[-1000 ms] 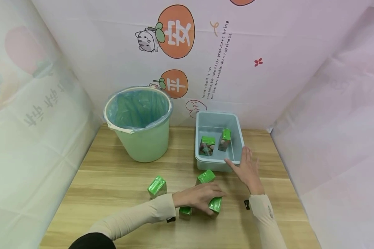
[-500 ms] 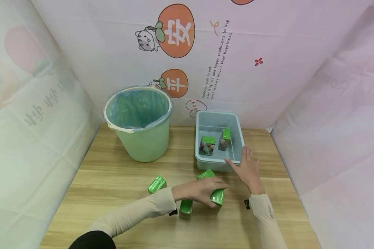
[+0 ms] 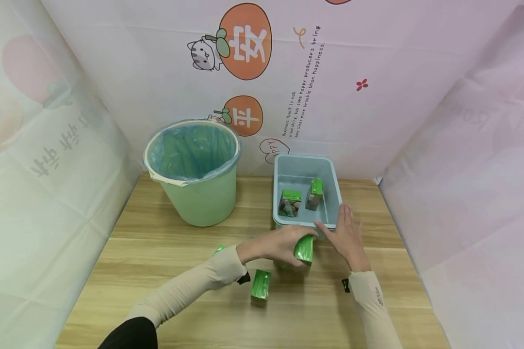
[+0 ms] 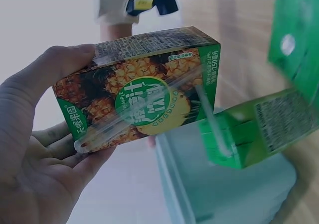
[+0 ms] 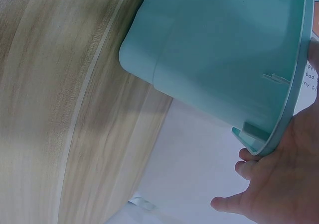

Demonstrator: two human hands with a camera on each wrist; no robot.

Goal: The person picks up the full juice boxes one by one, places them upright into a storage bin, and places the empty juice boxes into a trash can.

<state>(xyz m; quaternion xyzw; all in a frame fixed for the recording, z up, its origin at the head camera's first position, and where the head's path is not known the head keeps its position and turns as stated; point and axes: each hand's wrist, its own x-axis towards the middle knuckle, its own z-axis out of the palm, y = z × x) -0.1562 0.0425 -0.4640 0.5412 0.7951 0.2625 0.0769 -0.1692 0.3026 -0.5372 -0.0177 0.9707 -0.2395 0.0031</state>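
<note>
My left hand (image 3: 279,245) grips a pineapple juice carton (image 3: 303,248) off the table, close to the near side of a light blue plastic bin (image 3: 303,167). In the left wrist view, the carton's front, with pineapples and a wrapped straw, faces the camera, thumb along one edge and fingers beneath. My right hand (image 3: 348,242) rests on the bin's near right corner, fingers spread along the rim. Two green-topped cartons, one on the left (image 3: 290,202) and one on the right (image 3: 314,194), stand inside the bin. Beneath the left hand, another carton (image 4: 269,129) is mostly hidden from the head view.
One green-topped carton (image 3: 260,286) stands on the wooden table (image 3: 166,271) in front of me. The left sleeve mostly covers another carton (image 3: 219,249). A green bucket (image 3: 205,203) with a bag liner stands at the back left. Printed cloth walls enclose the table's back and sides.
My left hand has lifted the juice carton and carried it forward to the bin's near side. The carton in front of me shows more fully. The right hand stays at the bin corner.
</note>
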